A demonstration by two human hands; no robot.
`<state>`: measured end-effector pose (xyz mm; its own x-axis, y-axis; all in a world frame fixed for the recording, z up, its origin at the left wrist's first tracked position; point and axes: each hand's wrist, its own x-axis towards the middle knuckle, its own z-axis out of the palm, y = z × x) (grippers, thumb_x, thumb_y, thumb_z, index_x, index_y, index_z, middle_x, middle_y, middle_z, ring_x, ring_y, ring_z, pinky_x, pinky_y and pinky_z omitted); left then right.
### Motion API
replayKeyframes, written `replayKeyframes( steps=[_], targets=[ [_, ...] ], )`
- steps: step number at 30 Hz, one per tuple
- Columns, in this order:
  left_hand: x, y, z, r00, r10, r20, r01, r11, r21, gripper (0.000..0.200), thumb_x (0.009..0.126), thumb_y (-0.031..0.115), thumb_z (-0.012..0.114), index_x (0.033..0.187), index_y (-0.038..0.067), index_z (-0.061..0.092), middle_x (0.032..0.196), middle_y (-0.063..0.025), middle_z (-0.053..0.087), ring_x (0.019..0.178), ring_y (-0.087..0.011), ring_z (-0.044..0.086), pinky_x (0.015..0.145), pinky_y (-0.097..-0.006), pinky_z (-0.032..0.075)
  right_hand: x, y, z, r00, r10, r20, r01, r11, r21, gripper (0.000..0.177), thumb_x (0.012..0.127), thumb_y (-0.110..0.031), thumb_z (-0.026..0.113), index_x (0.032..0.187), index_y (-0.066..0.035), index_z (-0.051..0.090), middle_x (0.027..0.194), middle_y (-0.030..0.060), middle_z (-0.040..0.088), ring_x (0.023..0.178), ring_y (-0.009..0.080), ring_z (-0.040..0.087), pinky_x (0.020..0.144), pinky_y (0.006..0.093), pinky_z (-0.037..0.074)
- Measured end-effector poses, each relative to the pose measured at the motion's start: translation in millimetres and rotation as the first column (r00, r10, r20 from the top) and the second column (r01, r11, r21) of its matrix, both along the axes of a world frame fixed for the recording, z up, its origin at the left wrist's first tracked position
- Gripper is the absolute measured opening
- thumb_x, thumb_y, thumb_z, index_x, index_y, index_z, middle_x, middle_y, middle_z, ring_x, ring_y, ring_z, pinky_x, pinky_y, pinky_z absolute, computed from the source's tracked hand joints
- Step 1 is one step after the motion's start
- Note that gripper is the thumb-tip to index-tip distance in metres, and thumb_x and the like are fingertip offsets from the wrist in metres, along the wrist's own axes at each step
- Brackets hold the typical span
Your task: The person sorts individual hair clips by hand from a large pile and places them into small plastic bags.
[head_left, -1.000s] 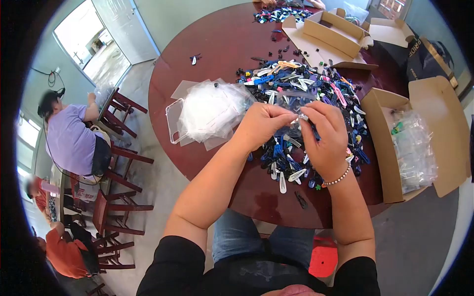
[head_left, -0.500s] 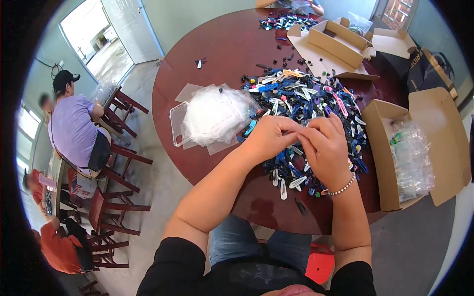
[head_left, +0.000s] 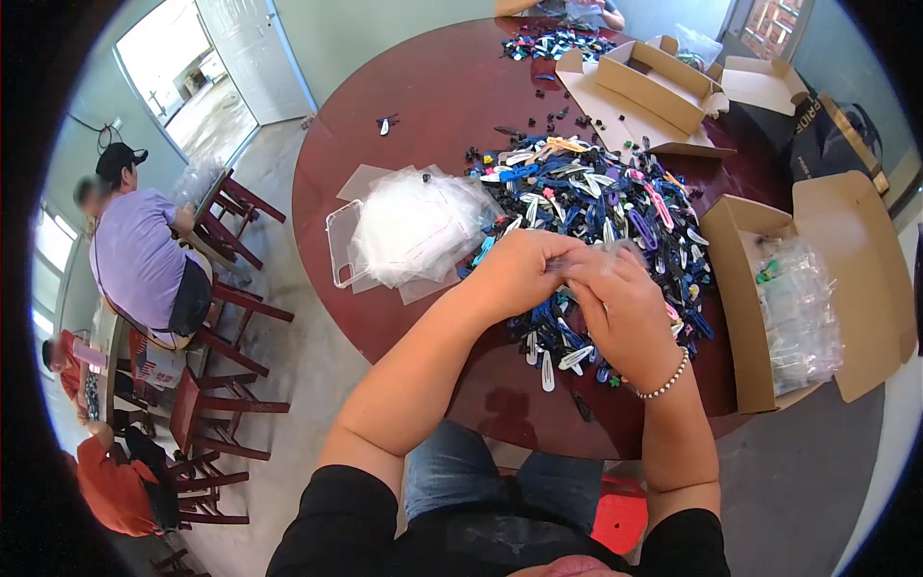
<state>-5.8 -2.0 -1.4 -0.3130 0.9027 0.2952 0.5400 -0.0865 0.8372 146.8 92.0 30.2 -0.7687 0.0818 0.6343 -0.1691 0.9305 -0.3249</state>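
Observation:
My left hand [head_left: 524,274] and my right hand [head_left: 625,313] meet over a pile of snap hair clips [head_left: 548,207] in black, blue, white and a few bright colours. A clear plastic bag [head_left: 620,254] shows at the fingers, its film standing out above my right hand. Both hands are closed on it, fingertips close together. What the bag contains, if anything, is hidden. To the left of the clips lies a stack of flat clear plastic bags [head_left: 409,231], a small black piece on top.
An open cardboard box [head_left: 735,317] of filled clear bags [head_left: 803,317] stands at the right. More cardboard boxes [head_left: 663,87] lie at the back of the round table [head_left: 385,317], where another person sits by a second clip pile [head_left: 558,45]. Other people sit at the left among stools [head_left: 226,413].
My hands have moved slightly apart and my right hand has turned and lowered a little. The clear film of the bag now shows above the fingers.

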Motion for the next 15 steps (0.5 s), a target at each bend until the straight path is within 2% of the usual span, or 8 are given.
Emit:
replayKeyframes(
  steps=[2, 4, 6, 8, 9, 11, 13, 15],
  targets=[
    [-2.2, -2.1, 3.3, 0.982, -0.045, -0.182, 0.051, 0.998, 0.025, 0.039, 0.076, -0.001, 0.065, 0.115, 0.004, 0.064, 0.101, -0.0101, 0.071, 0.090, -0.0152, 0.065, 0.081, -0.0297, 0.051, 0.0, -1.6, 0.7, 1.000, -0.018, 0.012, 0.017, 0.999, 0.048, 0.013, 0.084, -0.002, 0.061, 0.097, -0.004, 0.064, 0.096, 0.0106, 0.067, 0.090, 0.0306, 0.063, 0.087, 0.0401, 0.046],
    [-4.7, -2.6, 2.7, 0.970, -0.079, -0.231, 0.096, 0.993, 0.065, 0.045, 0.074, 0.000, 0.068, 0.118, 0.004, 0.062, 0.105, -0.0101, 0.070, 0.094, -0.0161, 0.065, 0.083, -0.0300, 0.051, 0.9, -3.8, -0.5, 0.988, -0.023, 0.151, 0.018, 0.999, 0.029, 0.015, 0.084, -0.002, 0.062, 0.098, -0.004, 0.063, 0.093, 0.0113, 0.067, 0.092, 0.0312, 0.063, 0.092, 0.0440, 0.044],
    [-5.0, -4.8, 4.7, 0.955, -0.118, -0.273, 0.149, 0.984, 0.096, 0.051, 0.072, 0.001, 0.071, 0.122, 0.005, 0.060, 0.109, -0.0101, 0.069, 0.097, -0.0171, 0.065, 0.085, -0.0303, 0.050, 0.2, -8.7, -0.4, 0.991, 0.007, 0.132, -0.014, 0.999, 0.048, 0.015, 0.084, -0.003, 0.062, 0.098, -0.004, 0.062, 0.094, 0.0116, 0.066, 0.092, 0.0310, 0.063, 0.094, 0.0451, 0.043],
    [-3.5, -7.9, 14.1, 0.973, -0.230, 0.005, 0.230, 0.972, -0.036, 0.057, 0.070, 0.003, 0.074, 0.125, 0.003, 0.058, 0.112, -0.0108, 0.068, 0.101, -0.0173, 0.064, 0.089, -0.0302, 0.049, -1.3, -9.6, 0.3, 0.996, 0.079, 0.042, -0.081, 0.995, 0.059, 0.014, 0.083, -0.004, 0.064, 0.096, -0.004, 0.061, 0.096, 0.0116, 0.065, 0.094, 0.0298, 0.062, 0.098, 0.0466, 0.041],
    [-4.4, -8.3, 15.4, 0.969, -0.246, 0.015, 0.246, 0.968, -0.040, 0.057, 0.070, 0.003, 0.074, 0.125, 0.003, 0.058, 0.112, -0.0108, 0.068, 0.101, -0.0173, 0.064, 0.089, -0.0302, 0.049, -1.5, -10.2, 1.3, 0.997, 0.063, 0.051, -0.066, 0.996, 0.052, 0.014, 0.083, -0.004, 0.064, 0.096, -0.004, 0.061, 0.096, 0.0116, 0.065, 0.094, 0.0298, 0.062, 0.098, 0.0466, 0.041],
    [-7.2, -8.5, 15.1, 0.959, -0.278, -0.045, 0.281, 0.957, 0.071, 0.057, 0.070, 0.003, 0.075, 0.124, 0.001, 0.058, 0.113, -0.0109, 0.068, 0.103, -0.0157, 0.063, 0.090, -0.0293, 0.048, -1.1, -11.6, 3.2, 0.996, 0.079, 0.031, -0.080, 0.995, 0.054, 0.013, 0.082, -0.006, 0.065, 0.094, -0.005, 0.059, 0.097, 0.0113, 0.065, 0.095, 0.0286, 0.062, 0.099, 0.0471, 0.041],
    [-7.4, -8.8, 9.6, 0.955, -0.296, 0.015, 0.295, 0.953, 0.064, 0.056, 0.071, 0.002, 0.075, 0.124, 0.000, 0.058, 0.111, -0.0096, 0.068, 0.100, -0.0129, 0.062, 0.089, -0.0279, 0.048, 0.1, -10.4, -0.9, 0.997, 0.059, 0.054, -0.063, 0.996, 0.070, 0.013, 0.082, -0.007, 0.066, 0.093, -0.006, 0.058, 0.096, 0.0103, 0.065, 0.093, 0.0286, 0.063, 0.100, 0.0489, 0.040],
    [-9.1, -9.6, 8.3, 0.943, -0.315, 0.112, 0.322, 0.945, -0.054, 0.054, 0.071, 0.001, 0.075, 0.123, 0.000, 0.059, 0.109, -0.0064, 0.069, 0.097, -0.0102, 0.061, 0.087, -0.0261, 0.048, 1.1, -10.8, -0.5, 0.995, 0.079, 0.062, -0.083, 0.995, 0.061, 0.014, 0.082, -0.009, 0.067, 0.093, -0.007, 0.058, 0.093, 0.0091, 0.066, 0.092, 0.0291, 0.064, 0.100, 0.0509, 0.039]
  ],
)
